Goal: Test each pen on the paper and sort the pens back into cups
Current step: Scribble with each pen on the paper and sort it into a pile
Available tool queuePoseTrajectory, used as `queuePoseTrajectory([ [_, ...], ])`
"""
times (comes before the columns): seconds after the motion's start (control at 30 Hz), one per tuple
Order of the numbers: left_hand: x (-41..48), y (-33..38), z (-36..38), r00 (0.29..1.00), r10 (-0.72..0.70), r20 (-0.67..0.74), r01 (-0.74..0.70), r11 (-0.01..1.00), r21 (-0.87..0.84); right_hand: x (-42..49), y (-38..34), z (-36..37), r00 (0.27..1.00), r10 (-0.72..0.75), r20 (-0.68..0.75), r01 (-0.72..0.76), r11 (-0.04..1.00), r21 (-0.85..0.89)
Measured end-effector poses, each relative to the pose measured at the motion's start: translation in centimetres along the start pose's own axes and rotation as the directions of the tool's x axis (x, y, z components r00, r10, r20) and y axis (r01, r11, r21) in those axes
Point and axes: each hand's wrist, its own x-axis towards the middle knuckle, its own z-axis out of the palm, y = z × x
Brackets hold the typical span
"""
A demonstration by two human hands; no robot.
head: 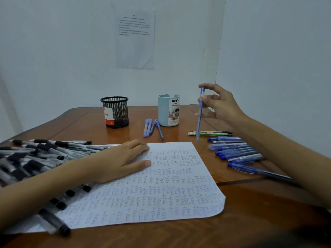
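A person sits at a brown wooden table [250, 212] set in a corner of plain white walls, with a printed sheet [135, 38] stuck on the wall ahead, its text too small to read. The right hand [220, 104] is raised over the table's right side, thumb and fingertips pinching a blue pen [199, 115] near its upper end. The pen hangs almost upright, tip down, just past the far right corner of the paper [161, 194]. The left hand [121, 158] lies flat with straight fingers on the paper's far left part, pressing it down. The paper fills the middle of the table and is covered in rows of small scribbles. The pen looks light, stiff and smooth – likely to roll if dropped – and for writing it would be better gripped lower, near the tip. The thin sheet would probably slide without the holding hand. At the far edge stand a black mesh cup [115, 111] and a pale blue cup [168, 110], well apart, with four light blue pens [152, 127] lying just beside the pale one. A heap of black-capped pens [35, 154] covers the left edge, and a cluster of blue pens [234, 151] lies along the right edge – with two green-and-white pens [209, 133] just beyond it.
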Motion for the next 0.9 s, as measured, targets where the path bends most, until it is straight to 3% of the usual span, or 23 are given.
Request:
queuePoseTrajectory([
  [0.2,0.0,0.1,0.0,1.0,-0.011,0.015,0.011,1.0,0.001,0.2,0.0,-1.3,0.942,0.282,-0.184,-0.22,0.929,0.297],
  [0.33,0.0,0.0,0.0,1.0,-0.01,0.007,0.01,1.0,-0.005,-1.4,0.7,-1.6,0.895,0.414,-0.166,-0.284,0.816,0.503],
  [0.43,0.1,-0.2,0.2,1.0,-0.007,-0.001,0.007,1.0,-0.004,-3.0,1.5,-1.3,0.886,0.462,-0.05,-0.38,0.782,0.493],
  [0.6,0.1,-0.5,0.2,1.0,0.004,-0.009,-0.004,1.0,-0.013,-5.2,1.5,0.5,0.835,0.469,0.287,-0.549,0.738,0.392],
  [0.77,0.3,-0.7,0.4,1.0,0.007,-0.006,-0.007,1.0,-0.026,-6.3,2.8,2.0,0.854,0.476,0.209,-0.517,0.816,0.257],
  [0.9,0.2,-0.9,0.5,1.0,0.018,-0.011,-0.018,0.999,-0.042,-6.1,2.9,1.9,0.862,0.413,0.293,-0.469,0.87,0.151],
])
